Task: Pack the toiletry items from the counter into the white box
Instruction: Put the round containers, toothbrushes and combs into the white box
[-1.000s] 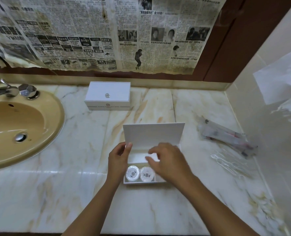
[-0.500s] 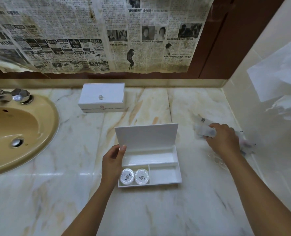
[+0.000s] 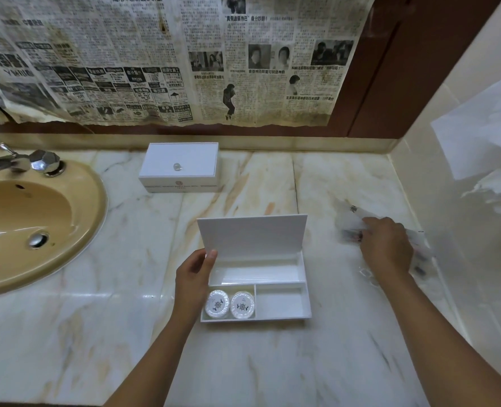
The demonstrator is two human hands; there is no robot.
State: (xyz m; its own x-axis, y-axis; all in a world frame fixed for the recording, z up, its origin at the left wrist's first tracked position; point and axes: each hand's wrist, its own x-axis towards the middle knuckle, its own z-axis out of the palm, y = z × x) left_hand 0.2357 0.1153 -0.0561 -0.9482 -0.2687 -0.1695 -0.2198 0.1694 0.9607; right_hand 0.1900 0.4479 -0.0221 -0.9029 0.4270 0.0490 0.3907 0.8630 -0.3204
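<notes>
Veined marble bench [image 3: 102, 333], white and glossy, carries everything. Open white plastic box [image 3: 308, 301] with hinged lid upright sits centre, three compartments: long rear one empty, front right one empty, front left one holds two round white wrapped soaps [image 3: 230, 304] side by side. Step in hand, by my read: fetching the next toiletry item, box only partly packed. Right hand [image 3: 385, 249] reaches out to the right, arm extended, palm down over the clear plastic-wrapped toiletry packets [image 3: 352, 227] lying near the side wall, well apart from the box. Grip state there: fingers curled onto the wrap, blurred, cannot tell whether it has closed on a packet. Left hand [image 3: 195, 277] rests against the box's left wall, thumb at the lid's lower corner, steadying it; grip lightly clasped on the box. Next move probably calls for a firm pinch on slippery wrap, lift, carry left, lay lengthwise in the long rear compartment.
</notes>
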